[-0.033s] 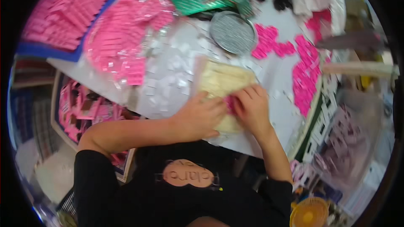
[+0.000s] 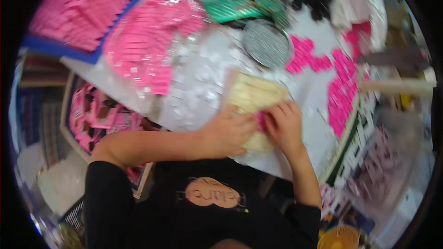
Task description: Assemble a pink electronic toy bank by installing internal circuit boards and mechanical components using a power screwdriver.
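A small bright pink piece (image 2: 261, 122) is between my two hands, over a pale yellow pad (image 2: 258, 91) lying near the table's front edge. My left hand (image 2: 228, 132) comes in from the left, its fingers closed against the left side of the piece. From the other side my right hand (image 2: 285, 123) pinches it between thumb and fingers. Blur and the fingers hide its exact shape. Beyond the pad stands a round metal tin (image 2: 267, 44), its contents grey and fine. Bright pink pieces (image 2: 342, 92) lie in loose heaps to the right.
Small white squares (image 2: 198, 76) are scattered left of the pad. A clear bag of pink pieces (image 2: 138, 41) lies behind them, beside a blue-edged tray (image 2: 60, 48). Green packets (image 2: 240, 0) sit at the back. A bin of pink parts (image 2: 67, 115) stands at left, a yellow basket (image 2: 339, 239) at lower right.
The whole scene has shifted slightly right and down in the view. Both hands stay at the pink piece, with no clear change in their grip.
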### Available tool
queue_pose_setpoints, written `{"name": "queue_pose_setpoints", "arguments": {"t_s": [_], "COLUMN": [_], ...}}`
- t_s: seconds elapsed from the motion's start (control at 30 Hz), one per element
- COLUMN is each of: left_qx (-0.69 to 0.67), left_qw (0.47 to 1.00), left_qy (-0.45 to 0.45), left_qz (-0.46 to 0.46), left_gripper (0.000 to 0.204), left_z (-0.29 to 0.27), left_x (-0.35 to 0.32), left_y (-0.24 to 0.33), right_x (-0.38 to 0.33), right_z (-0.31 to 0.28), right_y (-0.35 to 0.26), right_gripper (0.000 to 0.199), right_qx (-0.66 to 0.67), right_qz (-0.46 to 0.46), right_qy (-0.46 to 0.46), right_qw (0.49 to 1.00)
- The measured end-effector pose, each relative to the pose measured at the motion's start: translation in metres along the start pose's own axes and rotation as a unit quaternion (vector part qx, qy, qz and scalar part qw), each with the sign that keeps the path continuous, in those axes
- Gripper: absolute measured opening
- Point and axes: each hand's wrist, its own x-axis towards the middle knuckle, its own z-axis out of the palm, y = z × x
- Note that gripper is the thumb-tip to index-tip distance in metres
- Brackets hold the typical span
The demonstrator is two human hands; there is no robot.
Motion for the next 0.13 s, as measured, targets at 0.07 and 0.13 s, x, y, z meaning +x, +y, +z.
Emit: {"name": "queue_pose_setpoints", "arguments": {"t_s": [0.07,0.13], "left_qx": [-0.003,-0.129], "left_qw": [1.0,0.987], "left_qy": [0.011,-0.052], "left_qz": [0.013,0.075], "left_gripper": [0.068,0.075], "left_z": [-0.002,-0.028], "left_x": [-0.002,0.004], "left_y": [-0.002,-0.021], "right_x": [0.004,0.014], "right_z": [-0.003,0.0], "right_y": [0.002,-0.003], "right_gripper": [0.02,0.02], "right_qx": [0.052,0.082], "right_qz": [0.004,0.005], "right_qy": [-0.005,0.006], "right_qw": [0.999,0.997]}}
